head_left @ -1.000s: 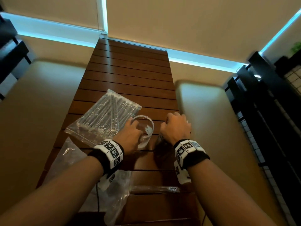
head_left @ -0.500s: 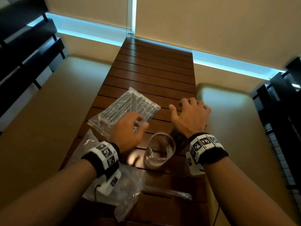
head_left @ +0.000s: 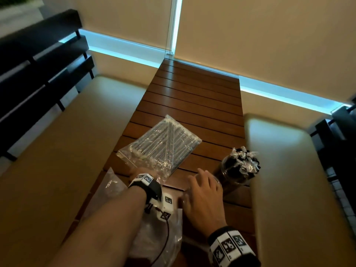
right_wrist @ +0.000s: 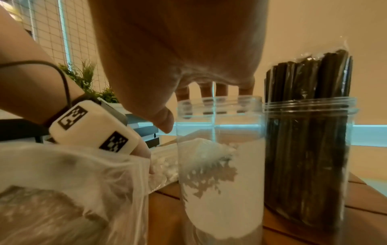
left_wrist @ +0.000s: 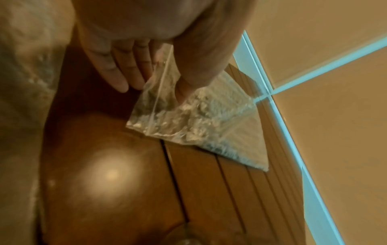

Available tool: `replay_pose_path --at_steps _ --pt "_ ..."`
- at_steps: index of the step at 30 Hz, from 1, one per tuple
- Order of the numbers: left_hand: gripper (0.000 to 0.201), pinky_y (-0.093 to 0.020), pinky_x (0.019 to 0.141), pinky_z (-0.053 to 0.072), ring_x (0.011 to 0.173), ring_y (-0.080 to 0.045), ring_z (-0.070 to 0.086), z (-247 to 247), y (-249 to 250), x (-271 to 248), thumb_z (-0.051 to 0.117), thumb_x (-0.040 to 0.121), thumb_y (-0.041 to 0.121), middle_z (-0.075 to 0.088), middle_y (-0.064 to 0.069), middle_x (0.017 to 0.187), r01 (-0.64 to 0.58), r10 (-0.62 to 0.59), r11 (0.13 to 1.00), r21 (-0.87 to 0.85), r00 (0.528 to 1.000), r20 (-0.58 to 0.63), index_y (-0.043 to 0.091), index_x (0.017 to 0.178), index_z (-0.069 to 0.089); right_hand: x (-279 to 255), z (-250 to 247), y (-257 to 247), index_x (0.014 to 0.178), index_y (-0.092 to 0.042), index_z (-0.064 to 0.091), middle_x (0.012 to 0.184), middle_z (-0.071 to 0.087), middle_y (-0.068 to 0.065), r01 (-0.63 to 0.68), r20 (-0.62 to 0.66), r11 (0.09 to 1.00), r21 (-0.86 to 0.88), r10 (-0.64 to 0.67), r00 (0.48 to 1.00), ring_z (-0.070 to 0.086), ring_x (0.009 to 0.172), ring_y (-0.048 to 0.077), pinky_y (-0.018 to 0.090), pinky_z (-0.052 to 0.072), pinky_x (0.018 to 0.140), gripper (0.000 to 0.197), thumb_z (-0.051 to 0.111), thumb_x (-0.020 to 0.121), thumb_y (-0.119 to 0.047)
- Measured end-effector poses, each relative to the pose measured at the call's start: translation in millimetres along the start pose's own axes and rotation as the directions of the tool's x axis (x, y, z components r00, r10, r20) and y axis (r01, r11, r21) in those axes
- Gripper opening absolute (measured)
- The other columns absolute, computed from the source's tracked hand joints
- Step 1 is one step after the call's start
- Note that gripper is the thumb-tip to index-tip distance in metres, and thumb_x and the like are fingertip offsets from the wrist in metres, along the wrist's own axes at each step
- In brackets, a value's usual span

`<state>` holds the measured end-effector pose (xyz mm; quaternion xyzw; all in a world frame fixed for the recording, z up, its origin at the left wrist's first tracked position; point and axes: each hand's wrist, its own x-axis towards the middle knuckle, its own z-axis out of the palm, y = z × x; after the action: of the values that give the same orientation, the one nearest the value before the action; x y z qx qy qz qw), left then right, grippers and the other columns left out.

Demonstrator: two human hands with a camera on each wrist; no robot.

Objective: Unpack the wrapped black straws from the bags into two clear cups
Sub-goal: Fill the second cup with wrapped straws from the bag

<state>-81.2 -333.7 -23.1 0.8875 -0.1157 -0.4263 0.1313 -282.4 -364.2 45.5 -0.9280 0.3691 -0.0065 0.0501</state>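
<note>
Pinching the straw bag [left_wrist: 188, 119], the left hand [left_wrist: 159, 54] hides its corner; right hand [head_left: 204, 199] spread over the empty cup [right_wrist: 220, 165], grip unclear.

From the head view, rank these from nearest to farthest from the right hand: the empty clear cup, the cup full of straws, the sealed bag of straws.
1. Empty clear cup: directly under the right hand, its fingers over the rim.
2. Cup full of straws: just beyond, on the right table edge.
3. Sealed bag of straws: farthest, ahead to the left, by the left hand.
</note>
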Motion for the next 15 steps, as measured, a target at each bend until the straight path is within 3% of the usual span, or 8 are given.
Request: replay_pose_path --at_steps 1,3,6,9,11,13,15 --pt "0.068 -0.039 0.104 0.046 0.124 -0.033 0.052 5 -1 -3 0.069 0.082 0.036 0.051 -0.018 0.135 0.029 -0.029 0.997 -0.070 1.000 -0.004 -0.003 0.134 0.047 -1 2 1 0.118 -0.029 0.055 0.142 0.049 0.008 0.002 -0.008 1.000 0.005 -0.002 1.000 0.044 0.134 0.031 0.052 0.043 0.102 0.051 0.073 0.071 -0.040" --pt "0.055 -0.038 0.103 0.044 0.127 -0.035 0.050 9 1 -5 0.061 0.093 0.018 0.049 -0.020 0.137 0.093 -0.111 0.963 -0.252 0.992 -0.059 -0.012 0.135 0.041 -1 3 4 0.114 -0.029 0.058 0.139 0.052 0.009 0.013 -0.013 1.000 -0.008 -0.013 1.000 0.049 0.130 0.032 0.050 0.046 0.098 0.057 0.080 0.063 -0.041" --pt "0.035 -0.035 0.087 0.050 0.110 -0.036 0.060 6 11 6 0.059 0.091 0.018 0.062 -0.019 0.123 0.084 -0.149 0.855 -0.512 0.985 -0.088 -0.005 0.116 0.061 1 7 9 0.114 -0.028 0.059 0.139 0.053 0.011 0.038 -0.008 0.999 -0.022 -0.038 0.999 0.049 0.130 0.034 0.047 0.048 0.098 0.059 0.082 0.060 -0.041" --pt "0.028 -0.034 0.083 0.052 0.104 -0.034 0.063 -6 32 -2 0.066 0.089 0.021 0.066 -0.015 0.120 -0.057 -0.067 0.759 -0.649 0.984 -0.165 0.002 0.109 0.067 0 7 11 0.115 -0.029 0.057 0.139 0.052 0.010 0.056 -0.020 0.998 -0.007 -0.057 0.998 0.048 0.132 0.033 0.045 0.046 0.101 0.056 0.078 0.064 -0.039" --pt "0.013 -0.036 0.083 0.053 0.098 -0.031 0.063 -25 53 -22 0.074 0.081 0.014 0.069 -0.010 0.111 -0.186 -0.012 0.669 -0.720 0.965 -0.261 0.014 0.091 0.067 2 2 12 0.119 -0.029 0.055 0.139 0.050 0.006 0.062 -0.057 0.997 0.043 -0.059 0.997 0.047 0.132 0.029 0.043 0.042 0.103 0.049 0.070 0.073 -0.038" --pt "0.018 -0.038 0.087 0.054 0.093 -0.026 0.062 -46 70 -45 0.077 0.076 0.013 0.068 -0.002 0.101 -0.346 0.068 0.611 -0.712 0.919 -0.388 0.021 0.083 0.062 9 -10 11 0.123 -0.029 0.055 0.137 0.048 0.000 0.022 -0.109 0.988 0.152 -0.006 0.994 0.046 0.129 0.021 0.042 0.041 0.103 0.042 0.058 0.083 -0.039" --pt "0.019 -0.038 0.084 0.055 0.087 -0.022 0.063 -67 80 -68 0.075 0.076 0.011 0.066 0.002 0.091 -0.512 0.175 0.595 -0.620 0.835 -0.522 0.021 0.081 0.060 20 -28 9 0.120 -0.028 0.057 0.129 0.051 -0.004 0.026 -0.200 0.970 0.243 0.024 0.979 0.051 0.118 0.017 0.040 0.044 0.095 0.036 0.051 0.086 -0.040"
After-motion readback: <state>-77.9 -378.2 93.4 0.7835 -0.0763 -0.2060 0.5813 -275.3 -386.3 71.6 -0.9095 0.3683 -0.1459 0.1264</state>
